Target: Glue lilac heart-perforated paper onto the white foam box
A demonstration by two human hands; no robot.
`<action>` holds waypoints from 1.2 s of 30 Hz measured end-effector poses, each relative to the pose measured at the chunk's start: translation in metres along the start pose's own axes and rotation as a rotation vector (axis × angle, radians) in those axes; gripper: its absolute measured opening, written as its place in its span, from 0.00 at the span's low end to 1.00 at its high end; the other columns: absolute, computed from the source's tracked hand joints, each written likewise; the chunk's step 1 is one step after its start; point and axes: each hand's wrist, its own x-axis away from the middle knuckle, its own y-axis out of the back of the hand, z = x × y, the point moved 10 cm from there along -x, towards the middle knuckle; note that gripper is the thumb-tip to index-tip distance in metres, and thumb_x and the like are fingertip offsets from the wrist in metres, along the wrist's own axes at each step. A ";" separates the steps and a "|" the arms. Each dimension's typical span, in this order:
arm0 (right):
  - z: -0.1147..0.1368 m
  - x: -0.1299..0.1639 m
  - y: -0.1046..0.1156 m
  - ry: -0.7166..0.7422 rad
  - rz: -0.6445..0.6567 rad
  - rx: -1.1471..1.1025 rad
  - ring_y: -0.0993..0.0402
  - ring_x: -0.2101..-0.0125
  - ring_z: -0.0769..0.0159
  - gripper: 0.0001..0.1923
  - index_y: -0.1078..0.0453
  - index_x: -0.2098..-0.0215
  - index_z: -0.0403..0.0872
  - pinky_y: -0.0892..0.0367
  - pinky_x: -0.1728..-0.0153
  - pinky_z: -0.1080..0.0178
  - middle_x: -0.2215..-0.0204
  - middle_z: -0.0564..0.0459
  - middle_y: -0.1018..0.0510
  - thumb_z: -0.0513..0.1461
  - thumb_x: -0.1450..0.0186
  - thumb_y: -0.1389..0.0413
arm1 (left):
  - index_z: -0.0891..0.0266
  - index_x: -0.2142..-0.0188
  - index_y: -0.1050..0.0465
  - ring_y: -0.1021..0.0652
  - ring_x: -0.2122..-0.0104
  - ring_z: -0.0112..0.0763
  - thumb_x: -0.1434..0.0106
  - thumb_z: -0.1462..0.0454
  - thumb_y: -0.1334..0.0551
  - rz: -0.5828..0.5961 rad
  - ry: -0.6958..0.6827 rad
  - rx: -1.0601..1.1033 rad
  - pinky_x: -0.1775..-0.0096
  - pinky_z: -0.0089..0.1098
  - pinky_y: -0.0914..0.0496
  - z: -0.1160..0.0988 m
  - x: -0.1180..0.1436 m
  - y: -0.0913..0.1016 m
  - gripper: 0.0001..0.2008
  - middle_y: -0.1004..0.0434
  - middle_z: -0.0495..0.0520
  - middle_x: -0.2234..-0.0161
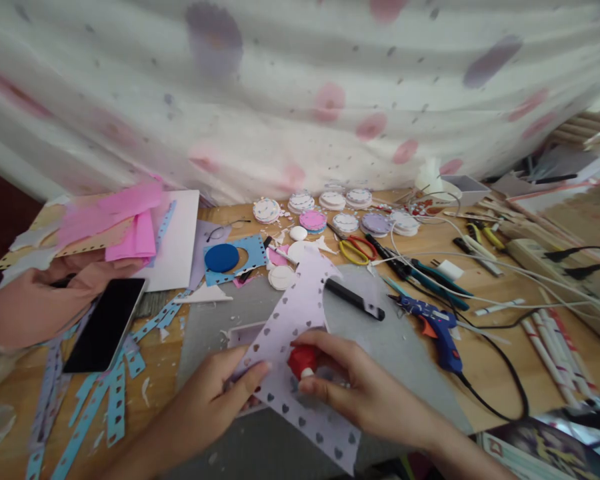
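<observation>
My left hand (pixel 230 390) pinches a pale purple paper strip (pixel 277 340) between thumb and fingers, over the grey mat. Rows of small heart shapes run along the strip's edges, and its far end has a curved cut-out. My right hand (pixel 347 383) grips a small rounded red object with a white part (pixel 304 360) between thumb and fingers, against or just above the strip; its kind is unclear. Beneath the paper, partly hidden, sits a shallow pale tray (pixel 240 333). A black pen-like tool (pixel 355 300) lies beyond the strip.
Stacked paper discs (pixel 313 220) stand at the back by the curtain. To the right are a blue glue gun (pixel 437 327) with its cable, pliers (pixel 440 283) and scissors (pixel 357 250). A phone (pixel 105 323), blue paper strips (pixel 115 400) and pink sheets (pixel 130 233) lie left.
</observation>
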 end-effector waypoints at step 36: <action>0.002 0.006 0.013 0.111 -0.104 -0.638 0.31 0.62 0.72 0.16 0.31 0.56 0.54 0.34 0.60 0.71 0.62 0.56 0.28 0.39 0.41 0.35 | 0.57 0.52 0.24 0.18 0.67 0.41 0.48 0.51 0.33 -0.281 0.235 0.246 0.66 0.33 0.21 0.083 0.056 0.029 0.25 0.17 0.54 0.59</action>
